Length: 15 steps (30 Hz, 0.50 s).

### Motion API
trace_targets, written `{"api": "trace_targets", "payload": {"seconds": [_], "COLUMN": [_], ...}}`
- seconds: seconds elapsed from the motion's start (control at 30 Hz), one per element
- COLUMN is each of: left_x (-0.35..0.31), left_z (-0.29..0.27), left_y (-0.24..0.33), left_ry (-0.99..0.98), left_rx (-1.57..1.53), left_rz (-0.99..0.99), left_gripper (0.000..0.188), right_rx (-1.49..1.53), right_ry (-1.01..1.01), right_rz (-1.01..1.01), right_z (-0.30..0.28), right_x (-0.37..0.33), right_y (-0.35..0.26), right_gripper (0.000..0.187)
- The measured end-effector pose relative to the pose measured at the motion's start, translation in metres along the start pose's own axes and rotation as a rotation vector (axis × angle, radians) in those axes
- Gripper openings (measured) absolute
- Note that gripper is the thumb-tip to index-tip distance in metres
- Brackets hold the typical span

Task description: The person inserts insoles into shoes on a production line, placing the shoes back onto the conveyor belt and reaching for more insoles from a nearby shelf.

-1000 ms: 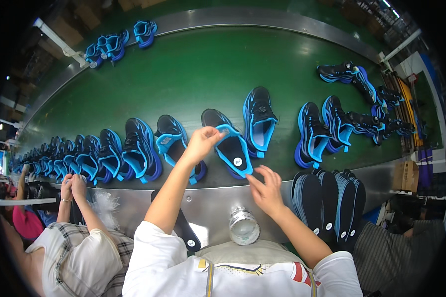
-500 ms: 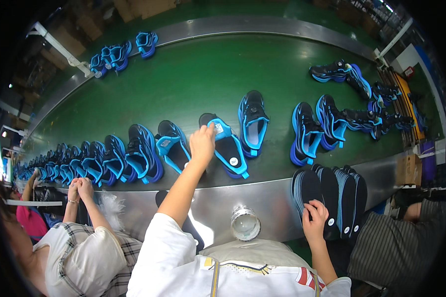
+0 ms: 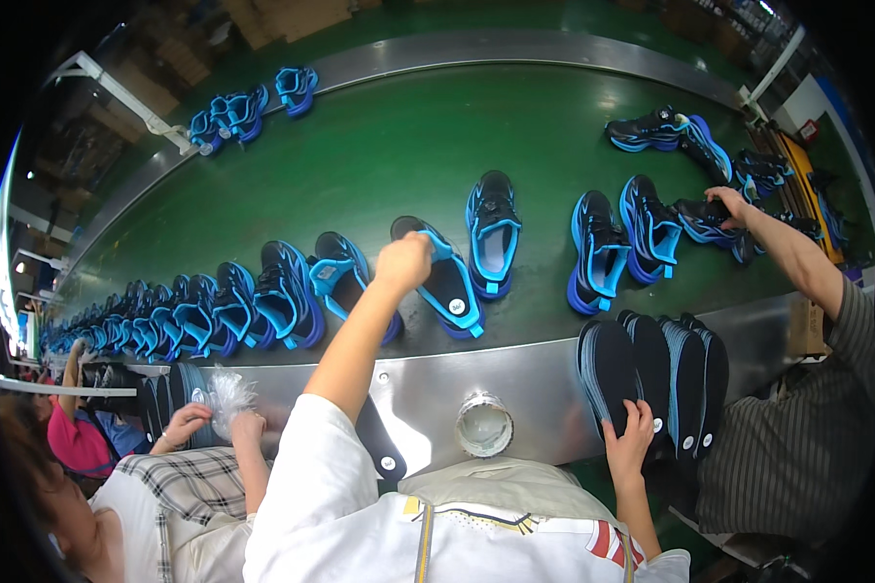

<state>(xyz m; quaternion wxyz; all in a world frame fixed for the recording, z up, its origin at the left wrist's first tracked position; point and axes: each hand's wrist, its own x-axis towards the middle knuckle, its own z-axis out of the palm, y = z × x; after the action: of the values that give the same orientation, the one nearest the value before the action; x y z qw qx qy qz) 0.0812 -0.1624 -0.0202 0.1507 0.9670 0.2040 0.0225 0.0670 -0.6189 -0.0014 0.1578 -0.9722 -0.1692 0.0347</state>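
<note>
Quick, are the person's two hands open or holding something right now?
Left hand: curled over a black-and-blue shoe; any grip is hidden.
Right hand: at the insole stack; whether it grips cannot be told.
</note>
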Motion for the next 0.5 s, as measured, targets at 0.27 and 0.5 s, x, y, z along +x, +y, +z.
{"api": "trace_targets", "payload": {"seconds": [0.27, 0.5], "left_x": [-0.036, 0.013], "left_z": [-0.014, -0.057], "left_y": [0.016, 0.032], "left_ry": [-0.089, -0.14], "left_rx": [-0.729, -0.527], "left_rz": [0.035, 0.031], "left_gripper": [0.012, 0.022], "right_rx": [-0.017, 0.073], "right_ry": [-0.128, -0.142], "right_rz": [0.096, 0.053], "right_z": [-0.02, -0.012], "right_x": [0.011, 0.013], "right_y": [0.002, 0.02], "right_gripper": [0.05, 0.045]}}
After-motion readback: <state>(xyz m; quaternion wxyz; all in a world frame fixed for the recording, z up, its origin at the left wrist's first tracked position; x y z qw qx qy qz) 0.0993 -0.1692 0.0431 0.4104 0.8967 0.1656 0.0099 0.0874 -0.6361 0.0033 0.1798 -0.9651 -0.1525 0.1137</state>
